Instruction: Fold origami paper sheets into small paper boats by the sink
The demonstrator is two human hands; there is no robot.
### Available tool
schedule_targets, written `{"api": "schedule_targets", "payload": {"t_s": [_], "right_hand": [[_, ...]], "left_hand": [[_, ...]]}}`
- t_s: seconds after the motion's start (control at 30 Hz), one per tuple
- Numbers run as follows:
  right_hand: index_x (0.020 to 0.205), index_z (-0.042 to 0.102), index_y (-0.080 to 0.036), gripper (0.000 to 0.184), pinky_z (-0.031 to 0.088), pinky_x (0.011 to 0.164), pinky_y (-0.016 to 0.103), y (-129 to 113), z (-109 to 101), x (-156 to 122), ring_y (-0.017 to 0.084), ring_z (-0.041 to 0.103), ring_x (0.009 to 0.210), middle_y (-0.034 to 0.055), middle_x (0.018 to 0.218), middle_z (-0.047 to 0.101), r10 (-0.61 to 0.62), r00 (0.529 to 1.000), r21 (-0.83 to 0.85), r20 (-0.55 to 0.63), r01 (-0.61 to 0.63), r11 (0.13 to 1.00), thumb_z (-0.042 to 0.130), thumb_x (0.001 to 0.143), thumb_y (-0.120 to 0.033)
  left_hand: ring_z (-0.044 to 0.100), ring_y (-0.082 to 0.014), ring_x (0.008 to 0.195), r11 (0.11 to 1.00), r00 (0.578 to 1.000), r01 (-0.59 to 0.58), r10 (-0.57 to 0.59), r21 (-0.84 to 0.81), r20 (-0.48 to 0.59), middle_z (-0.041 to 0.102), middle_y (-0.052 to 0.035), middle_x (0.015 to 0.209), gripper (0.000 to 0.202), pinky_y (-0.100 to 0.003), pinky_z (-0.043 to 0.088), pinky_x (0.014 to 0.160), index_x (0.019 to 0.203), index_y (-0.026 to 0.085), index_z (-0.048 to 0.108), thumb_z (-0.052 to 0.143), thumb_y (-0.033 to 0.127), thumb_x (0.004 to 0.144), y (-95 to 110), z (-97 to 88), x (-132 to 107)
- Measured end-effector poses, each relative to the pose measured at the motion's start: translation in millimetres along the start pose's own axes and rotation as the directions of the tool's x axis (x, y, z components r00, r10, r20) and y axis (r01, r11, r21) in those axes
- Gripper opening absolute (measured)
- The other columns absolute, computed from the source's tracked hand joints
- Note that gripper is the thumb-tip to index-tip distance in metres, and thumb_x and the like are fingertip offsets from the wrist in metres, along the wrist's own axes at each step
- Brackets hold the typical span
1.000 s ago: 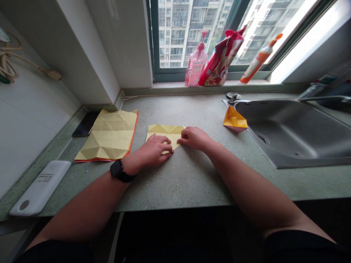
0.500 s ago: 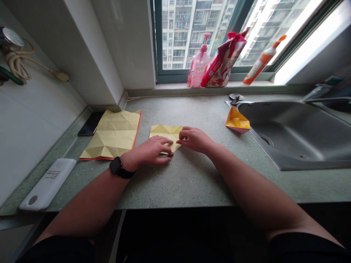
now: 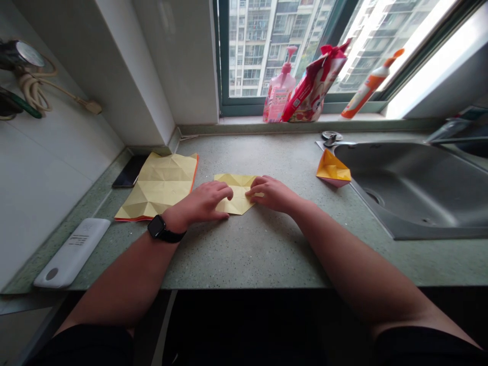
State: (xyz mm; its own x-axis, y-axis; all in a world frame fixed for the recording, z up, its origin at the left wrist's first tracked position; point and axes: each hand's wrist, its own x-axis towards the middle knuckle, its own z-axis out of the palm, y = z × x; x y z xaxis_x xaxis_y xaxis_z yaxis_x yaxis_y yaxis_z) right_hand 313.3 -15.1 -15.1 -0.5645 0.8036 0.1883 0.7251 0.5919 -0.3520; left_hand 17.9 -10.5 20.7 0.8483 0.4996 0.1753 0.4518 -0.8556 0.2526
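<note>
Off to the left, a phone (image 3: 129, 171) lies beside a creased yellow origami sheet (image 3: 156, 187), both kept clear of the work. On the speckled countertop (image 3: 244, 254), the left hand (image 3: 202, 202), fingers together and resting flat, and the right hand (image 3: 272, 194), fingers curled, pinch unclear, steady a small folded yellow paper (image 3: 237, 201) between them. A folded orange paper piece (image 3: 333, 170) sits beside the steel sink (image 3: 371, 203).

This is a kitchen in a home. A steel sink (image 3: 412, 188) sits just past the right hand (image 3: 272, 194), set into a stone counter (image 3: 267, 254). Ahead of the hands, a pink soap bottle (image 3: 279, 86) stands on the window ledge (image 3: 244, 120), and tall flats (image 3: 259, 46) show outside.
</note>
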Motion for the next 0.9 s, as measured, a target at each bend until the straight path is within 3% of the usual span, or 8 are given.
{"api": "schedule_targets", "payload": {"t_s": [0.27,0.5,0.63,0.73,0.9], "right_hand": [[0.099,0.087,-0.029,0.019,0.057,0.095,0.037,10,0,-3,0.023,0.072,0.104,0.006,0.113,0.079,-0.016,1.0,0.043,-0.014,0.016,0.999,0.078,0.091,-0.015],[0.102,0.088,-0.029,0.021,0.057,0.098,0.038,4,-1,-2,0.022,0.073,0.103,0.0061,0.114,0.08,-0.066,0.998,0.066,0.011,0.065,0.996,0.079,0.09,-0.014],[0.1,0.088,-0.029,0.019,0.057,0.099,0.039,-2,1,-1,0.022,0.073,0.103,0.0059,0.112,0.08,-0.095,0.995,0.069,0.017,0.094,0.993,0.078,0.092,-0.016],[0.1,0.088,-0.029,0.02,0.057,0.097,0.037,-4,1,-1,0.021,0.072,0.102,0.0053,0.112,0.08,-0.101,0.994,0.076,0.036,0.098,0.992,0.077,0.092,-0.015],[0.101,0.088,-0.028,0.023,0.057,0.096,0.036,-4,1,-1,0.02,0.073,0.101,0.0054,0.113,0.079,-0.101,0.994,0.083,0.049,0.097,0.992,0.076,0.09,-0.013]], "left_hand": [[0.069,-0.0271,0.107,0.999,0.992,-0.026,0.031,0.048,-0.123,0.075,-0.0084,0.115,0.028,-0.04,0.053,0.095,0.115,0.022,0.067,0.067,0.013,0.089,3,0.1,0],[0.073,-0.0254,0.099,0.995,0.932,0.096,-0.081,0.023,-0.353,0.079,-0.0077,0.109,0.023,-0.039,0.054,0.09,0.12,0.02,0.066,0.071,0.02,0.097,-2,8.0,2],[0.071,-0.0219,0.089,0.986,0.915,0.169,-0.156,0.003,-0.371,0.077,-0.0048,0.099,0.014,-0.035,0.052,0.081,0.105,0.02,0.065,0.076,0.022,0.096,0,11.3,3],[0.069,-0.0223,0.09,0.982,0.926,0.184,-0.157,0.046,-0.344,0.075,-0.0053,0.098,0.011,-0.035,0.05,0.08,0.094,0.02,0.065,0.075,0.023,0.098,1,13.4,5],[0.07,-0.0248,0.103,0.984,0.957,0.162,-0.138,0.075,-0.256,0.076,-0.007,0.112,0.004,-0.038,0.05,0.087,0.099,0.021,0.073,0.071,0.024,0.101,3,21.1,12]]}}
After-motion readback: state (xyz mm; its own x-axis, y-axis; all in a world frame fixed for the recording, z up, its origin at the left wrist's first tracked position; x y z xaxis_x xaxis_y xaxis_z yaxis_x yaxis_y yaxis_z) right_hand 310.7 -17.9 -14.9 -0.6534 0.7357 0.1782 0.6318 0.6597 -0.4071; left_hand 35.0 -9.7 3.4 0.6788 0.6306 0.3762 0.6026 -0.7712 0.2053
